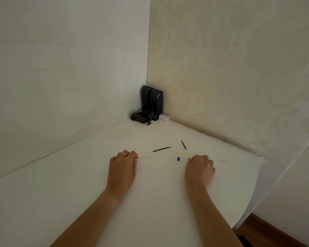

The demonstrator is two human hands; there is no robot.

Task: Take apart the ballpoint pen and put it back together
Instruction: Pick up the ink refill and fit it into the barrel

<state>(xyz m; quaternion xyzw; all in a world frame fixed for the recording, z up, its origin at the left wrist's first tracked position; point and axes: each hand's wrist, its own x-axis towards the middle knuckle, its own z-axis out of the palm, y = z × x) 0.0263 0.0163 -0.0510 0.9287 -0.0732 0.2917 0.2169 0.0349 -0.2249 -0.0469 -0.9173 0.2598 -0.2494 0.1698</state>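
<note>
The head camera looked down on a white counter (150,193) fitted into the corner of a room, with two bare forearms reaching forward across it.

The left hand (123,164) lay knuckles up on the counter, fingers curled, a pale ring (123,154) on one finger. Its fingertips closed on one end of a clear pen barrel (144,158), which lay nearly flat on the surface and pointed to the right.

The right hand (200,166) rested on the counter well apart from the left, fingers curled under in a loose fist. Whether it held anything could not be told.

The pen lay in pieces between and just beyond the hands. A thin dark ink refill (161,149) lay on the counter beyond the barrel, slanting up to the right. A shorter dark piece (183,144) lay further right, apart from the refill. A small blue cap (178,159) sat just left of the right hand.

In the far corner stood two dark upright speakers (152,100) with tangled cables (141,117) at their foot and a small white box (164,118) just beside them. Brown wooden flooring (268,232) showed at the lower right.
</note>
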